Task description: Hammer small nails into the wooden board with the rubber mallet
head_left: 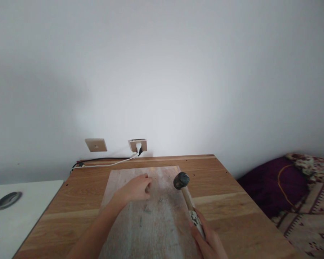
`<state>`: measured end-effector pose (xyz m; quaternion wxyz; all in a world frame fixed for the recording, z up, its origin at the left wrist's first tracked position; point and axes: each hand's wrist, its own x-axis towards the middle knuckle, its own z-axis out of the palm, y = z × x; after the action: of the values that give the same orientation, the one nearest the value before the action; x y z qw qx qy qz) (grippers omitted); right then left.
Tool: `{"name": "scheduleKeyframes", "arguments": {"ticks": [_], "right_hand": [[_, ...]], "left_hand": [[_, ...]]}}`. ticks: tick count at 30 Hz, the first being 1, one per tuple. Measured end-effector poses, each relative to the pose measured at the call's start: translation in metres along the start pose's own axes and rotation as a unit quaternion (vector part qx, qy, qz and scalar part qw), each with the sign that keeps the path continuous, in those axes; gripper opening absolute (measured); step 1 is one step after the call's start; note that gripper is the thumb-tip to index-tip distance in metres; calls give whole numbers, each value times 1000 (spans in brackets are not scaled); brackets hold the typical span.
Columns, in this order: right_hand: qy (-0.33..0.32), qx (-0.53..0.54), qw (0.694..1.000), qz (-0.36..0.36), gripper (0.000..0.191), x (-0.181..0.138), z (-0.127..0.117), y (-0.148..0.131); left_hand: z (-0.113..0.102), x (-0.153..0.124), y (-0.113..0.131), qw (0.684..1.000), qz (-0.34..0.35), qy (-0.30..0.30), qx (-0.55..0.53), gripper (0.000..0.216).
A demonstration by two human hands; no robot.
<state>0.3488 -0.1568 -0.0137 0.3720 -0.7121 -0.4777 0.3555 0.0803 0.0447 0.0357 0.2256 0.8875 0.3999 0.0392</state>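
Note:
My right hand (pixel 206 235) is closed around the lower handle of a rubber mallet (pixel 188 201). The mallet has a black head and a wooden handle with a white, dark-marked grip; its head is raised over the right side of a pale, worn wooden board (pixel 162 230). Over the upper left part of that board, my left hand (pixel 137 187) has its fingers curled in and closed. Whatever they hold, if anything, is hidden. Small thin greyish pieces (pixel 147 210) lie on the board below my left hand, too small to name.
The board lies on a brown wooden table (pixel 226 201) against a white wall. A white plug and cables (pixel 116 163) run from a wall socket along the back left. At left stands a white surface (pixel 21 223) with a round dark fitting; at right, patterned fabric (pixel 310 208) and a purple cushion-like bundle (pixel 272 183).

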Motion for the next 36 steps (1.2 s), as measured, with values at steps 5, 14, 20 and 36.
{"name": "scheduleKeyframes", "arguments": {"ticks": [5,14,20,36], "right_hand": [[-31,-27,999,19,79,-3,2,12],[1,-34,999,3,77,-5,12,22],[11,-32,999,13,87,-2,10,27],[24,12,1000,6,88,-3,10,14]], "left_hand": [[6,4,4,999,-16,-17,-32,21],[15,19,-1,996,15,34,-82,16],[18,22,6,999,-10,41,-4,19],[50,74,2,953,25,190,-237,17]]}}
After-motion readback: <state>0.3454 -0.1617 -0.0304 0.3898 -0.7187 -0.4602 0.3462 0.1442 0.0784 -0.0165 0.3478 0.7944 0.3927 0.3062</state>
